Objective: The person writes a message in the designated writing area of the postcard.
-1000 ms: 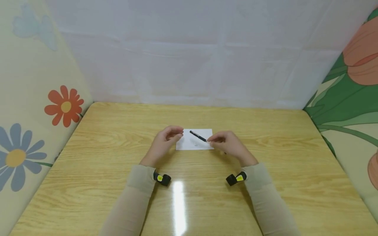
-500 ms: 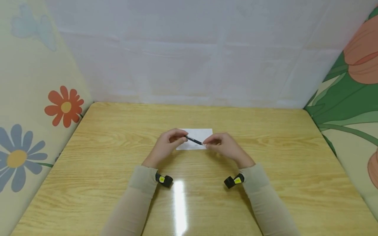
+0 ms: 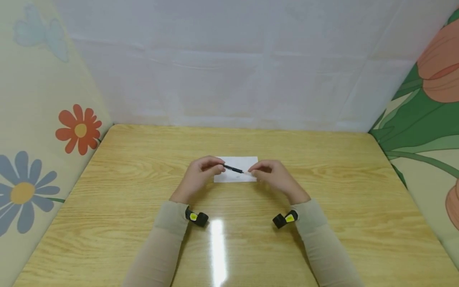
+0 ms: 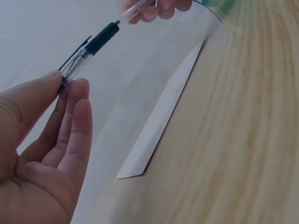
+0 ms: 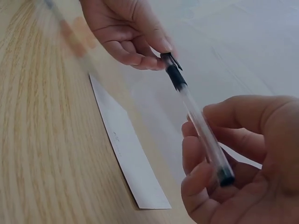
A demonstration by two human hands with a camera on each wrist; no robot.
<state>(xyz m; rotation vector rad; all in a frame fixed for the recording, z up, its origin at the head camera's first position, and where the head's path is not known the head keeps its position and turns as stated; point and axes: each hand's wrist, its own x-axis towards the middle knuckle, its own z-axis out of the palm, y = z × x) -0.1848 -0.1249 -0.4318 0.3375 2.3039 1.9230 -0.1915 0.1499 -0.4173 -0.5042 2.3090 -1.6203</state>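
Pen [image 3: 234, 169] pinched at both ends by left hand [image 3: 196, 175], right hand [image 3: 275, 177]; above paper [image 3: 236, 176], table [image 3: 322, 159].

One pen [image 3: 234, 170] is in view, spanning the gap between the two hands: one left hand [image 3: 199, 175] at its capped end, one right hand [image 3: 273, 177] at its clear barrel end. One white sheet of paper [image 3: 239, 175] lies just beyond and beneath the fingertips. One wooden table [image 3: 322, 167] sits under both hands. Two small black wrist cameras show, one behind each hand.
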